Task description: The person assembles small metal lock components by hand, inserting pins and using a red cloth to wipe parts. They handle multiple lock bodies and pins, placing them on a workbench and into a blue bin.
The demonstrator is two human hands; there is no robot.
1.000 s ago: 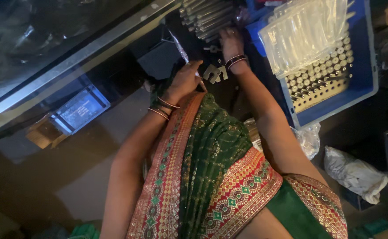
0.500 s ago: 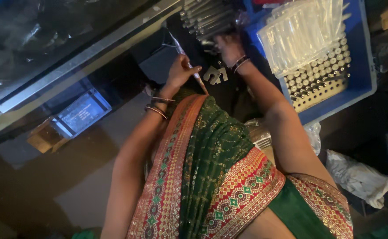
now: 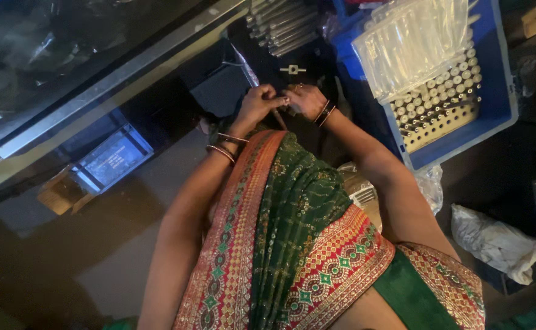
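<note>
Both hands are together over the dark work surface. The left hand (image 3: 257, 105) is curled closed around a thin clear tube (image 3: 247, 68) that slants up and away from the knuckles; the right hand (image 3: 304, 99) sits just beside it, fingers bent in toward the same spot and touching the left. Whether the right one grips the tube too, I cannot tell; the fingertips are lost in shadow. Bangles show on both wrists.

Just past the hands lies a small pale metal fitting (image 3: 292, 69) on the black surface, and beyond that a row of grey metal rods (image 3: 280, 24), side by side, cut off by the top edge.

To the right stands a blue plastic crate (image 3: 501, 91). Inside, a clear plastic bag (image 3: 414, 43) of long thin tubes covers the upper part; below it is a pale perforated rack (image 3: 439, 110) packed with round tube ends.

Left of the hands, a long metal rail (image 3: 115, 79) runs diagonally, and under it is a blue-framed tray (image 3: 112, 160) with a pale printed sheet, too dim to read. A brown cardboard piece (image 3: 60, 194) sits beside it.

Lower right, on the floor, there is a crumpled white bag (image 3: 494, 241), and a clear crumpled bag (image 3: 430, 183) peeks out behind the right arm. The green and red patterned cloth (image 3: 292, 244) hides everything beneath.
</note>
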